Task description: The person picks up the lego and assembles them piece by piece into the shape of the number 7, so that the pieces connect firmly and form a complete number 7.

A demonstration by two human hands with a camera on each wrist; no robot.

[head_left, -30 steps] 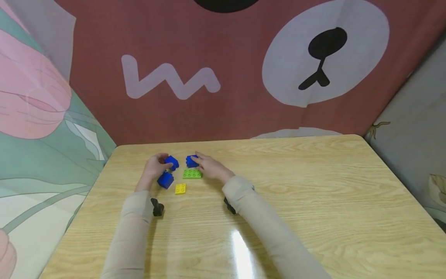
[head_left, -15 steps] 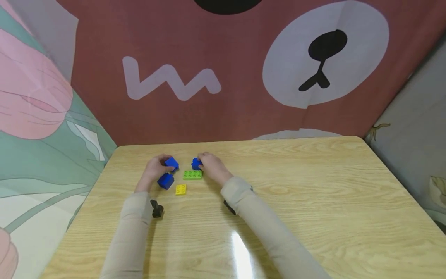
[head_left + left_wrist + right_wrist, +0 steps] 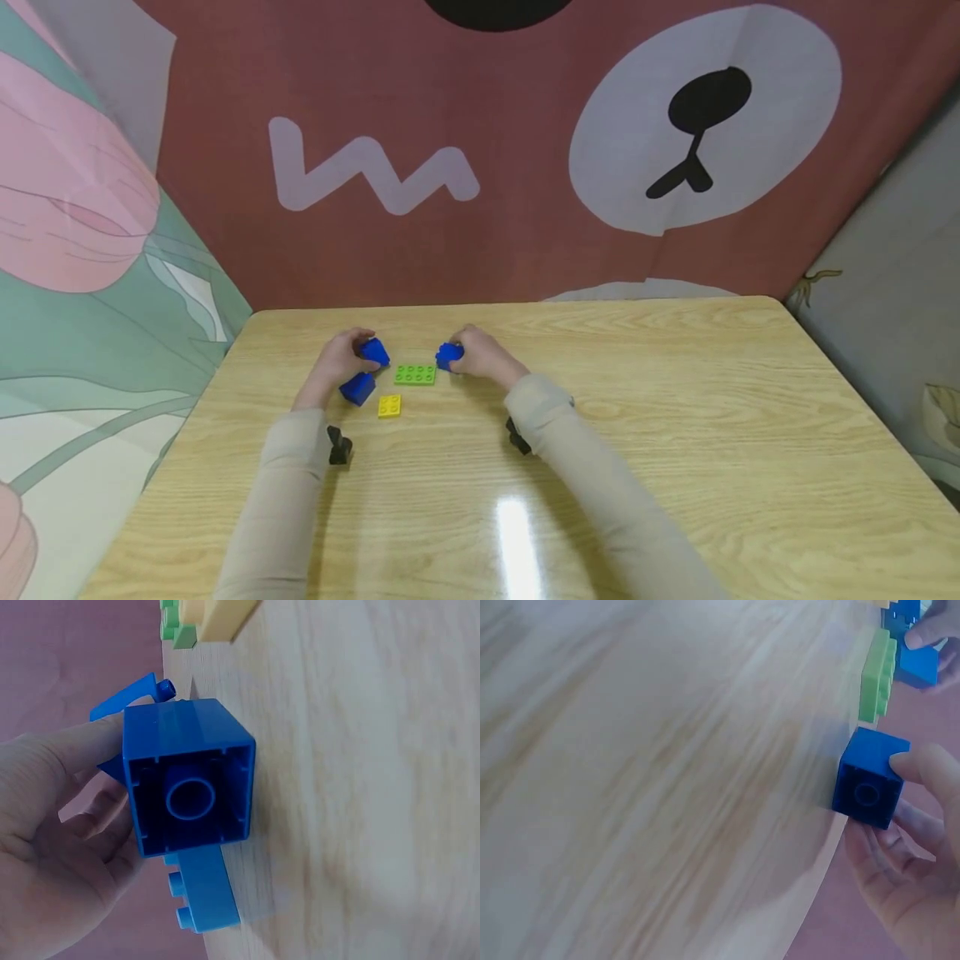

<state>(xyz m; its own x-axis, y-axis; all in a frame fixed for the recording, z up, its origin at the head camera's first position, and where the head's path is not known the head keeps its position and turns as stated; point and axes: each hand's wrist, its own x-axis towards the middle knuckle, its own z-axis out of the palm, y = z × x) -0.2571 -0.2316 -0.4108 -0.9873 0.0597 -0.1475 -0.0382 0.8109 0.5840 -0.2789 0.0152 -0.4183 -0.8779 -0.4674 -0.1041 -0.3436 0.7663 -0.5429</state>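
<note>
My left hand [image 3: 342,360] pinches a blue brick [image 3: 374,353] between thumb and fingers, at the far left of the table. Just in front of it lies another blue brick [image 3: 357,388]; the left wrist view shows its hollow underside [image 3: 190,799], covering much of the held one. A lighter blue brick [image 3: 208,889] sits beside that in the same view. My right hand [image 3: 483,357] holds a further blue brick [image 3: 870,776] by its sides, hollow end toward the wrist camera. Between the hands lie a flat green brick [image 3: 415,374] and a small yellow brick [image 3: 389,406].
The wooden table [image 3: 675,433] stretches far to the right and toward the body. Its back edge runs along a reddish printed cloth [image 3: 510,242], close behind both hands. A black wrist device [image 3: 340,447] hangs under the left forearm.
My right hand has taken hold of its blue brick and shifted it to the right, past the green brick. My left hand keeps its brick nearly in place, tilting it slightly.
</note>
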